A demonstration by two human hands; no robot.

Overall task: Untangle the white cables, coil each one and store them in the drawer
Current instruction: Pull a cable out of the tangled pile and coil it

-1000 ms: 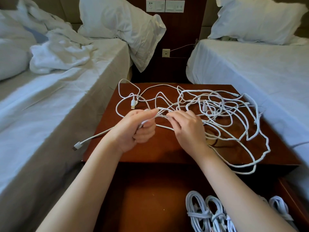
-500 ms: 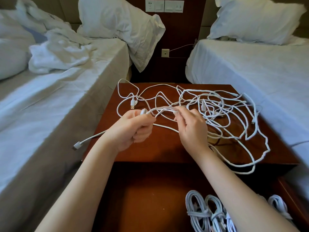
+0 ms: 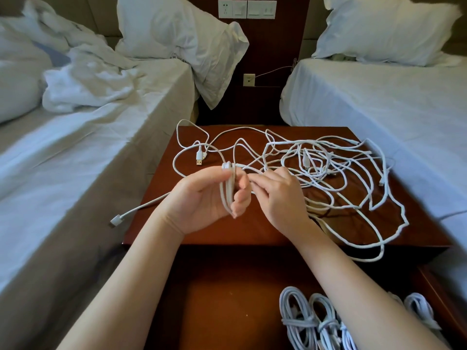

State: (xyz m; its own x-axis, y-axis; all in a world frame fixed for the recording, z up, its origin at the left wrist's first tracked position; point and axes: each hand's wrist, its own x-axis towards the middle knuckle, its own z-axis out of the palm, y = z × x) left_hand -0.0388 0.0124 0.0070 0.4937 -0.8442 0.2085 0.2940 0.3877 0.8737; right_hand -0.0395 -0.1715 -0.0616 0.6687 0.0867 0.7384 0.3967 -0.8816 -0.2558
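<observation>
The person's left hand (image 3: 202, 195) is raised over the near part of the table. Its thumb and curled fingers are closed round a few narrow loops of thin white cable (image 3: 227, 190) that stand upright in its grip. Just beside it, the right hand (image 3: 278, 198) is knuckles up, its fingertips pinching the same cable where it leaves the loops. From there the line runs back into the loose tangle of white cables (image 3: 328, 168), which is spread over the right and far parts of the dark reddish-brown wooden table (image 3: 240, 231).

One strand trails off the table's left edge, and its flat white plug (image 3: 116, 220) hangs against the side of the left bed with rumpled white sheets (image 3: 75, 160). A loop droops over the front edge near the right corner, close to the right bed with a smooth white sheet (image 3: 379, 102). The beds hem the table in on both flanks, and bare wood shows in front of the hands.

Below the front edge an open wooden drawer (image 3: 222, 299) is pulled out toward the person. Tied bundles of coiled white cable (image 3: 300, 322) lie side by side in its right half, partly hidden by the right forearm.
</observation>
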